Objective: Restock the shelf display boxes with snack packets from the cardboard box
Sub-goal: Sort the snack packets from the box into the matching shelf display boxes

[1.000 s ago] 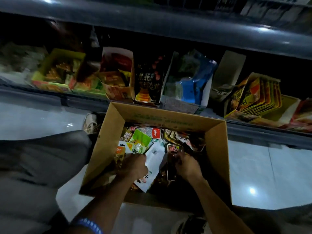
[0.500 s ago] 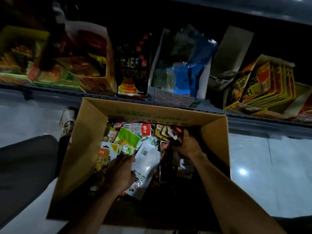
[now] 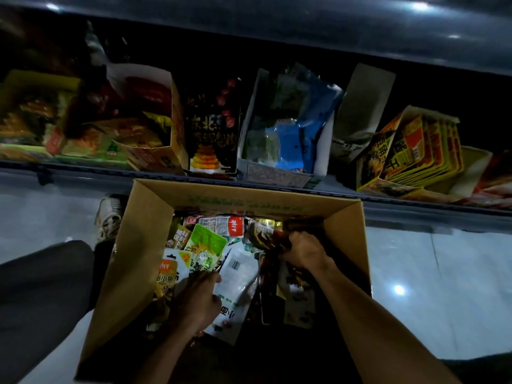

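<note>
An open cardboard box [image 3: 144, 245] stands on the floor below the shelf, filled with several mixed snack packets. My left hand [image 3: 198, 300] is inside it and holds the edge of a white packet [image 3: 238, 278], just under a green packet [image 3: 206, 245]. My right hand [image 3: 304, 252] reaches toward the box's far right corner, its fingers curled round dark red-brown packets [image 3: 266, 236]. On the low shelf behind stand display boxes: a red-and-white one [image 3: 149, 112], a black packet stack [image 3: 213, 128], a blue-packet box [image 3: 288, 134] and a yellow-packet box [image 3: 415, 151].
A shoe [image 3: 109, 217] and a dark trouser leg [image 3: 41, 295] lie left of the box. Glossy pale floor tiles [image 3: 443, 286] spread to the right. An upper shelf edge [image 3: 277, 31] overhangs the display. Green and yellow boxes [image 3: 33, 115] fill the shelf's left end.
My right hand has moved from the box's middle to its far right corner and closed on dark packets. The left hand has stayed on the white packet. The view has come closer.
</note>
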`<state>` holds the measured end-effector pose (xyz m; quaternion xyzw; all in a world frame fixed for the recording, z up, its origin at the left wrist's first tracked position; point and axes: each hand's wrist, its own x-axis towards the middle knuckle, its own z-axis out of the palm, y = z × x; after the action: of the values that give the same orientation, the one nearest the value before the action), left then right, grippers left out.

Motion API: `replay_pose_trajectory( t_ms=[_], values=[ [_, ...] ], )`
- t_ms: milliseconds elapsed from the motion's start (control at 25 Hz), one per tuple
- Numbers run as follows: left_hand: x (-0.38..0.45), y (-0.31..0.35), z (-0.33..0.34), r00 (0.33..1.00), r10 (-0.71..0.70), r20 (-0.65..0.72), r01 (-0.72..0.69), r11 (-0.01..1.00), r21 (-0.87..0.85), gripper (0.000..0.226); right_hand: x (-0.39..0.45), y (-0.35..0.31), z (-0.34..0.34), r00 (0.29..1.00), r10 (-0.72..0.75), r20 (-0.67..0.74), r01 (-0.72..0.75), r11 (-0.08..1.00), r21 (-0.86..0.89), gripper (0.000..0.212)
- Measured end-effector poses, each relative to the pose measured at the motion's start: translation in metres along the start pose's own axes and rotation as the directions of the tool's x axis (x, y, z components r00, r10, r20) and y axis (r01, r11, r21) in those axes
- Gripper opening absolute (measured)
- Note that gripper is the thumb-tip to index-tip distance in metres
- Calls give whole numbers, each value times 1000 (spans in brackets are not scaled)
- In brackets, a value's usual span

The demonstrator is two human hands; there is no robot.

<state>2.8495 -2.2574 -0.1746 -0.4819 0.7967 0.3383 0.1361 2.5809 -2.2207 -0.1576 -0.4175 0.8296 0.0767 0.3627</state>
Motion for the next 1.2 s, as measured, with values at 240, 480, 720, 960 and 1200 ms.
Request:
replay_pose_trajectory(
  t_ms=[240,480,720,960,1200],
  values=[
    [-4,21,-16,992,-124,18,125,981,-150,32,-47,-1,-23,995,9,99,-74,734,675,15],
    [-27,101,-110,977,-212,-9,65,342,-938,13,-108,-26,-107,984,-147,102,-26,447,894,46],
    [-78,156,-227,979,167,-120,-195,578,-792,57,-223,-53,-201,940,-306,-149,239,282,929,43],
    [-113,162,-265,921,390,11,-235,578,-782,71,-266,-74,-183,939,-296,-176,218,115,969,39],
    [-101,187,-220,960,248,-134,-258,585,-769,51,-238,-80,-166,973,-40,-227,226,-17,974,33]
  ],
)
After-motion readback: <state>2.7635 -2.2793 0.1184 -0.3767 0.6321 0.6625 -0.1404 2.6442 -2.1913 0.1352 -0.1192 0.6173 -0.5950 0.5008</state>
